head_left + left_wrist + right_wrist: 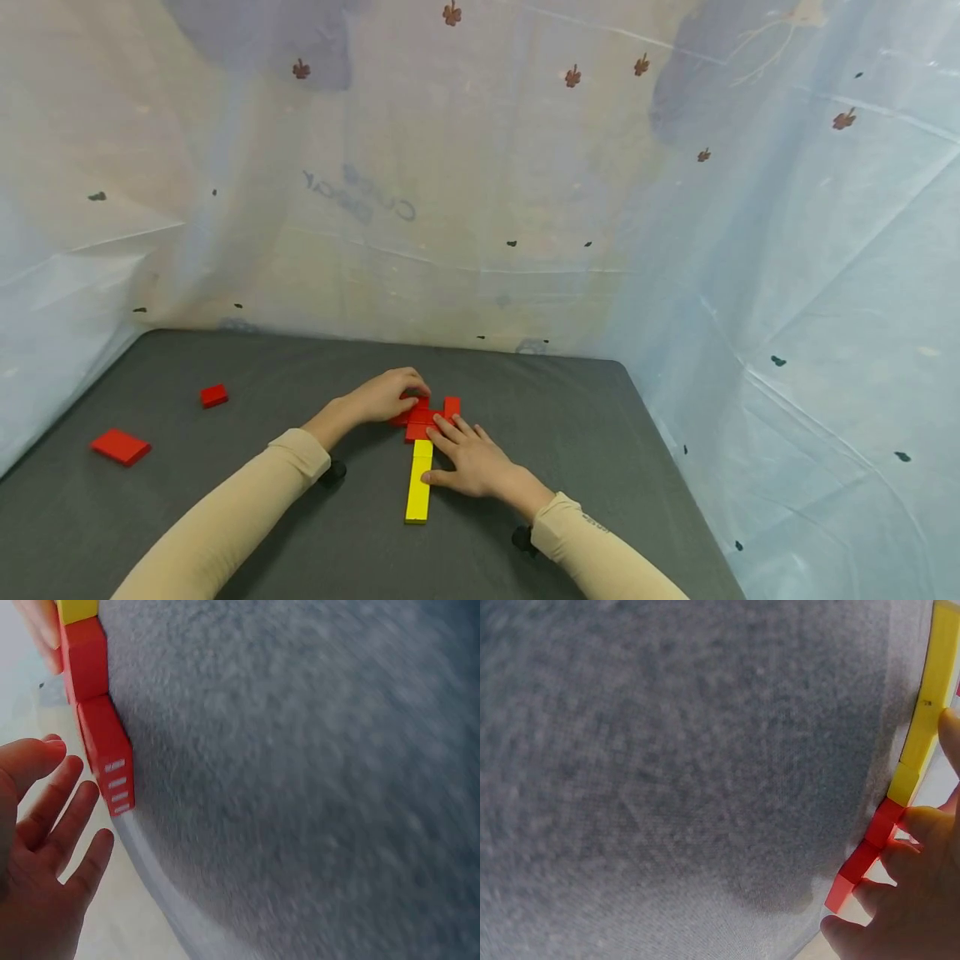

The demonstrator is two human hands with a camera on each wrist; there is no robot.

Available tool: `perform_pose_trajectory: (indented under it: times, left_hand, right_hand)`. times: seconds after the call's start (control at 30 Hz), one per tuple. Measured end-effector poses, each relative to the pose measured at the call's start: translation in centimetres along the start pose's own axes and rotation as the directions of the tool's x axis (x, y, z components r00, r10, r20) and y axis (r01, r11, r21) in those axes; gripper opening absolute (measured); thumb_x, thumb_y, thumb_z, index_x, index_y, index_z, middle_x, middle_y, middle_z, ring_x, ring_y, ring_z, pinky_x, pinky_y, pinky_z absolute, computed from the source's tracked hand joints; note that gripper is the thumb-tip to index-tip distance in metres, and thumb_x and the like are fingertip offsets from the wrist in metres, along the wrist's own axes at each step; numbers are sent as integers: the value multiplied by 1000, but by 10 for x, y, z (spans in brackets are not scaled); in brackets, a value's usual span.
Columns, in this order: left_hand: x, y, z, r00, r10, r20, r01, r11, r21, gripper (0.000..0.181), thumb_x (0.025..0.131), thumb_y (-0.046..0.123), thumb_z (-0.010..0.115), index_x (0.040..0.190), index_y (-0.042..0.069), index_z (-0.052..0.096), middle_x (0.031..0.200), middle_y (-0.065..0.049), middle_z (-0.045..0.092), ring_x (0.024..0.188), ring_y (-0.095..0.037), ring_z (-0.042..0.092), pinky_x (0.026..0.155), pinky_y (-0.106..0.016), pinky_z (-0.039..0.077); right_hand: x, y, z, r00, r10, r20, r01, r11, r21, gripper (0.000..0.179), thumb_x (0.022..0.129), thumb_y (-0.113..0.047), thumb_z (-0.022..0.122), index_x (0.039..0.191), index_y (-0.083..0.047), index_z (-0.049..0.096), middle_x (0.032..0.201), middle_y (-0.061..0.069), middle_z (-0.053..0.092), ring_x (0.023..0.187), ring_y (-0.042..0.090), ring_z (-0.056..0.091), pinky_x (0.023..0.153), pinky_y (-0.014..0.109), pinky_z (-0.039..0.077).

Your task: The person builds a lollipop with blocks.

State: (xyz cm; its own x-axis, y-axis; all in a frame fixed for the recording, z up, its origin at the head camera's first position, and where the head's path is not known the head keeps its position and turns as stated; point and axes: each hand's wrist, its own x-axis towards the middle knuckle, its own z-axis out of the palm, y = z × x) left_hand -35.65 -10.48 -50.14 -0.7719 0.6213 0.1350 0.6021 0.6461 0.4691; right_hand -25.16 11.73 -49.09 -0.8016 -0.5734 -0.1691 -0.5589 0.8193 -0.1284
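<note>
Several red blocks (418, 432) lie close together on the dark table, with a small yellow block (423, 448) and a long yellow block (417, 496) lined up below them. At the group's upper left, my left hand (382, 395) has its fingertips over a red block. The left wrist view shows its fingers loosely spread beside a red block with white marks (112, 761). My right hand (478, 463) lies over the right side, fingers extended onto the red blocks and thumb at the long yellow block. The right wrist view shows these fingertips along the red edge (861, 860).
At the left, apart from the group, lie a larger red block (121, 447) and a smaller red block (213, 396). Pale translucent sheeting (450, 208) hangs behind and to the sides of the grey-black table (300, 550).
</note>
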Motion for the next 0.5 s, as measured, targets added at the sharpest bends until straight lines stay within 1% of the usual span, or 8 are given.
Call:
perform_pose_trajectory:
  times: [0.2, 0.3, 0.4, 0.5]
  left_hand:
    - [-14, -14, -11, 998, 4, -68, -4, 1000, -9, 25, 92, 13, 64, 116, 17, 69, 116, 1, 59, 105, -20, 59, 89, -41, 51]
    - [-24, -23, -19, 995, 8, -103, -9, 1000, -3, 26, 91, 11, 65, 116, 15, 69, 116, 0, 59, 103, -20, 60, 86, -41, 52]
    - [-37, -32, -27, 991, 9, -130, -9, 1000, -1, 26, 90, 9, 66, 116, 13, 69, 115, -3, 60, 100, -21, 61, 83, -42, 53]
    - [-52, -42, -36, 989, -27, -144, 26, 1000, -10, 27, 90, 9, 66, 116, 13, 69, 116, -3, 60, 99, -21, 61, 83, -42, 53]
  right_hand:
    - [0, -1, 0, 1000, -3, -3, 3, 1000, 1, 79, 89, -70, 41, 153, -28, 23, 161, -4, 14, 149, 26, 12, 115, 55, 21]
    - [0, -1, 0, 1000, -3, -5, 3, 1000, -1, 79, 89, -70, 41, 153, -28, 22, 161, -4, 13, 149, 27, 12, 115, 56, 21]
    - [-1, -1, -1, 1000, -4, -3, 4, 1000, 0, 79, 89, -70, 40, 154, -27, 22, 161, -4, 13, 149, 27, 11, 115, 55, 21]
    - [-2, -2, -1, 1000, -9, -3, 9, 1000, 10, 79, 90, -70, 41, 154, -27, 22, 161, -4, 13, 149, 27, 11, 115, 55, 20]
